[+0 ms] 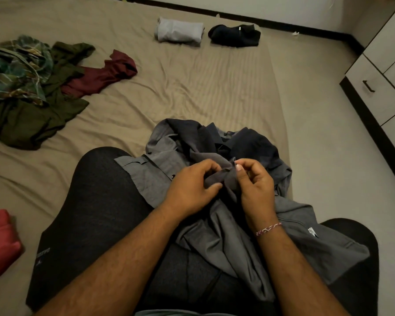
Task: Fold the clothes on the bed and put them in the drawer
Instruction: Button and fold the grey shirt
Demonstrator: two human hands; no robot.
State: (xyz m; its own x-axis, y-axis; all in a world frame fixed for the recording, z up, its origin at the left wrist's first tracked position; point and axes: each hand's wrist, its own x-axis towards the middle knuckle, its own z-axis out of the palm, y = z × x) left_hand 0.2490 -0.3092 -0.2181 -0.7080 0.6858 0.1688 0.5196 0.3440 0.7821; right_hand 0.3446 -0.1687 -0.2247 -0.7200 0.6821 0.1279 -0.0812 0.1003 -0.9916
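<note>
I am seeing the big tan bed spreading out. The gray shirt is lying on my lap at 6 o'clock. My left hand and right hand are both pinching its cloth.
</note>
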